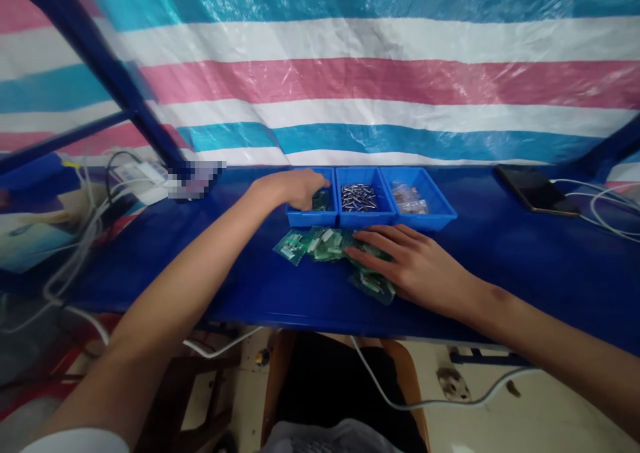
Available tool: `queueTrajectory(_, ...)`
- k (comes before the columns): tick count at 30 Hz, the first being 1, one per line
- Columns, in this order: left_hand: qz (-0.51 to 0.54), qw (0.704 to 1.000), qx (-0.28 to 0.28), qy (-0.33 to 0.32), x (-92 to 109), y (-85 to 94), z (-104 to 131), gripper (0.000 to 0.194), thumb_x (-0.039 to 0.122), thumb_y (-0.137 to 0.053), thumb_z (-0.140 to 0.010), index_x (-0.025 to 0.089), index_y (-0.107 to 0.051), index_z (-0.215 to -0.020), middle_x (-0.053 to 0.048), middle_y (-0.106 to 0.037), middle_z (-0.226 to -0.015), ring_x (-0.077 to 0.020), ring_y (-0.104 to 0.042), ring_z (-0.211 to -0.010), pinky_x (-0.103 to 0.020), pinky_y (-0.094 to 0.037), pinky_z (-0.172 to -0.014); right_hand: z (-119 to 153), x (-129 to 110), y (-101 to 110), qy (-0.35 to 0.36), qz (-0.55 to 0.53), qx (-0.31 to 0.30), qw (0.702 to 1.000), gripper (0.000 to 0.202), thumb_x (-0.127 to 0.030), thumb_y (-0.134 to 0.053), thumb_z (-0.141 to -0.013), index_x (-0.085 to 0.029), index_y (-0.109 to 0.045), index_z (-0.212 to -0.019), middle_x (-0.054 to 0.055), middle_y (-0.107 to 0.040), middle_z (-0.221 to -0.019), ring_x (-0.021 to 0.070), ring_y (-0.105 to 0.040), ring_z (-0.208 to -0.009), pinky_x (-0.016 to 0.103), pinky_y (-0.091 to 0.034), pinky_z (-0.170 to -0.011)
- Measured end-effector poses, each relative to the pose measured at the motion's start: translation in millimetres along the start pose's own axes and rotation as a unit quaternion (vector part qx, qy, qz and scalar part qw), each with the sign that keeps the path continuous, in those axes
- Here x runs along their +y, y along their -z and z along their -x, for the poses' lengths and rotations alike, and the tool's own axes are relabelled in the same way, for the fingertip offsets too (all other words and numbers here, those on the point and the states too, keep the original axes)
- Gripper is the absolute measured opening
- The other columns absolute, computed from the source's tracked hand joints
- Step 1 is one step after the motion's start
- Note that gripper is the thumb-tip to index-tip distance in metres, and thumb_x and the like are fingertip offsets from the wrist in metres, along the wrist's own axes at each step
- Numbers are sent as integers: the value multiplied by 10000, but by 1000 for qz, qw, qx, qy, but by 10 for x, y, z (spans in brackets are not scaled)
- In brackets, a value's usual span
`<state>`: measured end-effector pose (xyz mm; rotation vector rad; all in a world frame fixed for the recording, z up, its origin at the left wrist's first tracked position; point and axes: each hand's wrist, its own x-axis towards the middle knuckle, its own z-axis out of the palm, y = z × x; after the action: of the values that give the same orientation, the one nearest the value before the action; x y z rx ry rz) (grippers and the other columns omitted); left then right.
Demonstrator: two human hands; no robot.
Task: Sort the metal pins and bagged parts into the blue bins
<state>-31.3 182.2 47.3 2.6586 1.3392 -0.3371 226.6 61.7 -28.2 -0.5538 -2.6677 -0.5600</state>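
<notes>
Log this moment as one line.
left hand: reaching into left blue bin | right hand: flat on green packets | surface: blue table

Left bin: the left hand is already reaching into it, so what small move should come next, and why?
Probably close the left hand on one green bag in the left bin and lift it out. The fingers are already down inside, over green bags, while the right hand lies flat on the pile of bags in front of the bins, steadying it. Whether anything is gripped yet cannot be seen.
</notes>
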Motion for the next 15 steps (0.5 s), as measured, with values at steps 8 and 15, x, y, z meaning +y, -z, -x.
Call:
queueTrajectory(8, -59, 998, -2, 9, 137, 61, 21, 531, 144, -731, -746, 167, -767, -1276, -128, -808, -1083, -311, -736, -935, -368, -526, -799, 174, 11, 14, -18, -4, 24, 1000, 607, 60, -580, -817, -121, -674, -1389, 223, -722, -1414, 433, -678, -1313, 578, -636, -962)
queueTrajectory(15, -91, 994, 57, 17, 65, -26, 12, 454, 191, -763, -746, 179, -792, -1199, -146, -792, -1145, -362, -726, -1073, -434, -542, -916, 282, 17, 38, -20, -34, 38, 998, 604, 53, -558, -858, -126, -633, -1430, 163, -735, -1428, 396, -677, -1316, 553, -631, -963)
